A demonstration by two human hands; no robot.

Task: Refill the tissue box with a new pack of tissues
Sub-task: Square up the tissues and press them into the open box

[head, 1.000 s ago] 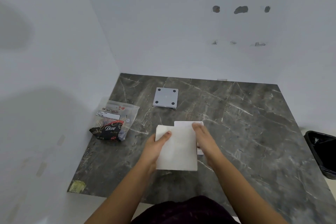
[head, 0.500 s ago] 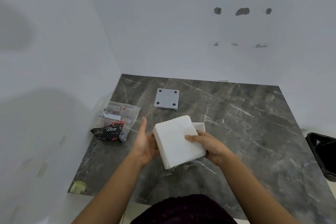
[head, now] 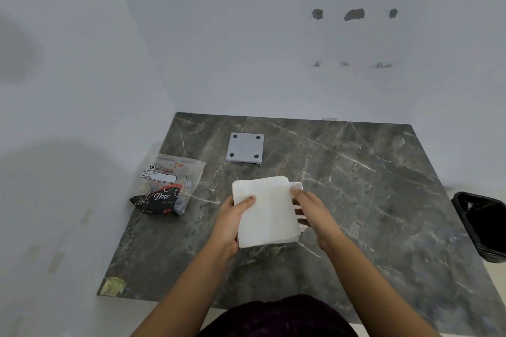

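A thick white stack of tissues [head: 267, 209] lies flat between both hands at the middle of the dark marble table [head: 369, 186]. My left hand [head: 232, 220] grips its left edge, thumb on top. My right hand [head: 310, 206] holds the stack's right edge. Under the stack, a white tissue box [head: 298, 201] with slotted sides shows only at the right. A grey square lid [head: 245, 148] with black round pads lies farther back. The opened clear tissue pack wrapper [head: 171, 175] lies at the left.
A black Dove sachet [head: 157, 200] rests on the wrapper near the left wall. A black bin [head: 482, 224] stands off the table's right edge. White walls close the back and left sides.
The stack, tilted and held up half a second ago, now lies flat and square over the box. My left hand has closed on its left edge.
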